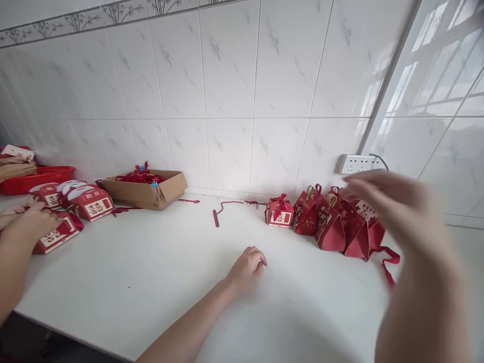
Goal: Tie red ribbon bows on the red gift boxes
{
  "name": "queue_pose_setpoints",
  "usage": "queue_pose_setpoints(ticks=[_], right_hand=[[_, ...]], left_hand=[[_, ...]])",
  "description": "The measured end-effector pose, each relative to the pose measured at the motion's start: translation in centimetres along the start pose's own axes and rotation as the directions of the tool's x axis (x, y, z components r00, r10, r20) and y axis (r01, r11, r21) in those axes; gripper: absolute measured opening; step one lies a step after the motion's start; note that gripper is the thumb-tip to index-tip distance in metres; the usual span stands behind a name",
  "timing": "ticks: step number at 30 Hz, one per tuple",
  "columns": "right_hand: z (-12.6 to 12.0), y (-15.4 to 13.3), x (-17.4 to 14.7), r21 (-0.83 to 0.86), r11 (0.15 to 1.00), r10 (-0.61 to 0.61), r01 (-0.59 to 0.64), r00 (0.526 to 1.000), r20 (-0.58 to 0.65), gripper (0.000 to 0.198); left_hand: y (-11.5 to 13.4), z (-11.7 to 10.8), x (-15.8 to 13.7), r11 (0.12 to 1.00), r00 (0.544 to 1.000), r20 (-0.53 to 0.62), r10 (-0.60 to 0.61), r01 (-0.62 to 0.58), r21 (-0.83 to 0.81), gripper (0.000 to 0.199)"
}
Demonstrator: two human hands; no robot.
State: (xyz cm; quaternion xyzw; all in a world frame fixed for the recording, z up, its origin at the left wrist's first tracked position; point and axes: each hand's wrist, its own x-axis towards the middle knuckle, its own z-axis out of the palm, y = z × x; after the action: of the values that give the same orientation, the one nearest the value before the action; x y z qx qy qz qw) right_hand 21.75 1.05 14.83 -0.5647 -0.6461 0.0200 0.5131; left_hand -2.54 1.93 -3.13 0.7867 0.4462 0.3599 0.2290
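Observation:
My left hand point(246, 271) rests over the white table at the middle, its fingers curled in, with nothing visible in them. My right hand point(403, 217) is raised at the right, in front of a group of red gift boxes point(329, 226); motion blurs its fingers, so their grip cannot be made out. Beside that group stands a small red gift box point(280, 214) with a bow on top. A red ribbon point(389, 262) trails off the group's right side, near my right wrist.
At the far left, a co-worker's hands point(32, 222) are on a red box point(60, 234), with more red boxes point(91, 202) behind. A cardboard box point(166, 189) holds red ribbons. Loose ribbon pieces point(216, 218) lie near the tiled wall. A power strip point(359, 164) is mounted there.

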Motion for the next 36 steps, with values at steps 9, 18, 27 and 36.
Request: queue_pose_setpoints(ticks=[9, 18, 27, 36], right_hand=[[6.8, 8.2, 2.5, -0.539, 0.704, 0.592, -0.462, 0.802, 0.087, 0.029], [-0.7, -0.1, 1.2, -0.311, 0.88, 0.359, -0.359, 0.932, -0.059, 0.025], [-0.8, -5.3, -2.0, 0.363, 0.924, -0.026, -0.118, 0.929, 0.37, 0.022], [1.1, -6.5, -3.4, 0.439, 0.899, -0.236, 0.009, 0.853, 0.465, 0.012]], left_hand=[[-0.7, 0.0, 0.1, 1.0, 1.0, -0.01, 0.016, -0.016, 0.004, 0.021], [3.1, -2.4, 3.5, 0.99, 0.979, -0.204, -0.03, 0.001, -0.142, 0.015], [14.1, -10.8, 6.1, 0.903, 0.916, -0.4, 0.028, -0.195, -0.382, 0.04], [13.8, -14.8, 2.8, 0.931, 0.997, 0.072, 0.017, 0.01, -0.364, 0.028]])
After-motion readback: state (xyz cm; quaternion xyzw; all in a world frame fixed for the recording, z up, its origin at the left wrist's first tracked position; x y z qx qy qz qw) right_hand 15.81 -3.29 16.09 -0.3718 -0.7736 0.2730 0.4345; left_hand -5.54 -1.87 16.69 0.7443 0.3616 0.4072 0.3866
